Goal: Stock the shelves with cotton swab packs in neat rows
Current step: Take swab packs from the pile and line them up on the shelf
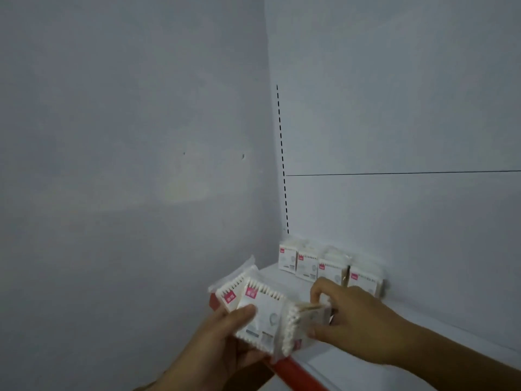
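Shelf (363,371), white, red front edge; row of packs (329,266), four counted, standing against the back panel near the left corner; left hand (220,342), fingers curled round a stack of packs (253,303), two visible; right hand (358,314), pinching one pack (298,320) beside the stack, over the shelf front; advice: stand it upright, label forward, touching the row's rightmost pack.

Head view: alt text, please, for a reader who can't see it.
A person's left hand holds a stack of cotton swab packs while the right hand pinches one pack beside it, over a white shelf with a red front edge. Four more packs stand in a row against the back panel.
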{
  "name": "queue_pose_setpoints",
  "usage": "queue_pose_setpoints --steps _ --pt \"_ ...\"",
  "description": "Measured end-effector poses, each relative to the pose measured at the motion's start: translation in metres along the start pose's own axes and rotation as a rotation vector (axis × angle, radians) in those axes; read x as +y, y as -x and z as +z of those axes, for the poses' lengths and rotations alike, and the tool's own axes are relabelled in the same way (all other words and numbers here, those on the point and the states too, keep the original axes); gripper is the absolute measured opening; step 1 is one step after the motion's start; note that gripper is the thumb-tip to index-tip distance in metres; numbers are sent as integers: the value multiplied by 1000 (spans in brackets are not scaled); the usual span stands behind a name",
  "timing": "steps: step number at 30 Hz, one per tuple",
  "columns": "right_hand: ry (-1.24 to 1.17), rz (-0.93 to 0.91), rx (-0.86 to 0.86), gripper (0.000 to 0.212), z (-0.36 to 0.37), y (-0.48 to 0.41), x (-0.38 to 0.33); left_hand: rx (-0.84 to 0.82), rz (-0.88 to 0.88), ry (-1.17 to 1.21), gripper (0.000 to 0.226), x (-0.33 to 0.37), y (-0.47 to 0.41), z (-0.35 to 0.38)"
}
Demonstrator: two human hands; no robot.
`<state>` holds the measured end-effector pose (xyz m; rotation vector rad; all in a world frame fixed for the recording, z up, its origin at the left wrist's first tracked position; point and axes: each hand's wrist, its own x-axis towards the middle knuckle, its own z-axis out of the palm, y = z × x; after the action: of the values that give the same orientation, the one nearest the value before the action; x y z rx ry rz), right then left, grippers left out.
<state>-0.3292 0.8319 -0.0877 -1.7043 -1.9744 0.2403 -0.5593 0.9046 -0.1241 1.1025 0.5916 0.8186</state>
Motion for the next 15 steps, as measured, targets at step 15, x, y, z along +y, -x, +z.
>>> queue_pose_setpoints --steps 15 --pt "173 650 355 42 109 -195 54 -207 -98 131 61 36 -238 -134"
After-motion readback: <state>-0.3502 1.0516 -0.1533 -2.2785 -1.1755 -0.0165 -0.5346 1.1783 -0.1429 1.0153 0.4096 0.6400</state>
